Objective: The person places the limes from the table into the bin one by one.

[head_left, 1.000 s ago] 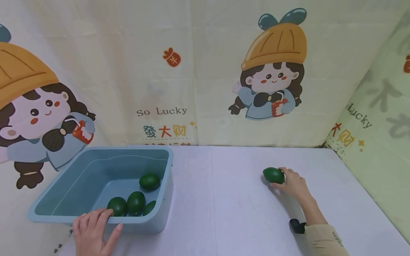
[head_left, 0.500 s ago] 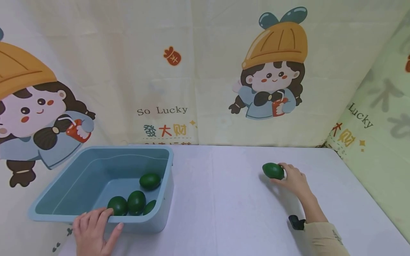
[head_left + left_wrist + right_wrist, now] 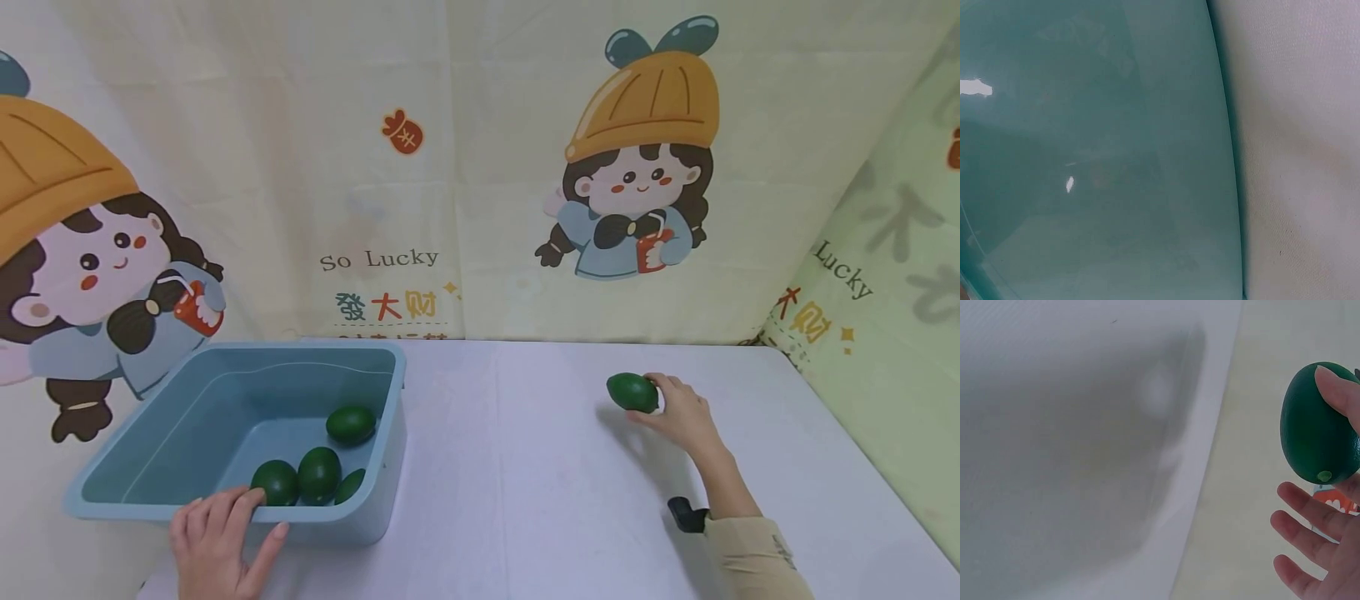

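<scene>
My right hand (image 3: pixel 681 414) pinches a dark green, egg-shaped avocado (image 3: pixel 632 392) between thumb and fingers, above the white table at the right. In the right wrist view the avocado (image 3: pixel 1317 428) has its pale stem spot facing down, and the other fingers (image 3: pixel 1313 547) spread below it. At the left stands a blue plastic tub (image 3: pixel 393 467). My left hand (image 3: pixel 221 542) grips its near rim, fingers bent over the edge and thumb outside. Several avocados (image 3: pixel 319 476) lie in the tub towards its right side; the near wall partly hides some. The left wrist view shows the tub's smooth blue-green wall (image 3: pixel 1116 125).
White cloth covers the table (image 3: pixel 510 467), with its right edge slanting towards the near corner. Behind it hangs a cream cloth (image 3: pixel 495 167) printed with cartoon figures. A black wrist camera (image 3: pixel 686 515) sits at the right sleeve (image 3: pixel 757 554).
My right hand has raised the avocado off the table and shifted it slightly left; its shadow now lies apart from it. My left hand stays at the tub's rim.
</scene>
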The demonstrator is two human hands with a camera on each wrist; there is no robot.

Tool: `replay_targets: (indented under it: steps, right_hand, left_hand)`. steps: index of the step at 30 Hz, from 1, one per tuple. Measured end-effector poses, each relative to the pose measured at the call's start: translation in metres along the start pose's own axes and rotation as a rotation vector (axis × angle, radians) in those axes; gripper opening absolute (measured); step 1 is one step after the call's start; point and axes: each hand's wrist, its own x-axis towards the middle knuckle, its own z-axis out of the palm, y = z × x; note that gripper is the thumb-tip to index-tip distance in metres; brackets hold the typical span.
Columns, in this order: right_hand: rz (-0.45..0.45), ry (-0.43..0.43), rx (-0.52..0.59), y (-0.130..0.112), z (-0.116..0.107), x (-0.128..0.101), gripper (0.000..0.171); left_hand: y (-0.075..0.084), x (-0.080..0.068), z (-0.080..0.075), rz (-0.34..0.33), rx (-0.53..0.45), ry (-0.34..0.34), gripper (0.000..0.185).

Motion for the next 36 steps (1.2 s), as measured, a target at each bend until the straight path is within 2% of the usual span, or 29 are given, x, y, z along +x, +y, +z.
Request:
replay_targets:
  steps: [9, 22, 36]
  right_hand:
    - [-0.042, 0.036, 0.001, -0.012, -0.002, 0.0, 0.069]
    - [-0.078, 0.076, 0.009, -0.031, -0.005, 0.002, 0.069]
    - [-0.126, 0.118, 0.023, -0.051, 0.002, 0.006, 0.069]
  left_hand:
    - [0.001, -0.001, -0.001, -0.023, 0.008, -0.027, 0.044]
    - [0.001, 0.0, -0.001, -0.02, 0.006, -0.022, 0.049]
    - [0.002, 0.001, -0.002, -0.019, 0.018, -0.014, 0.053]
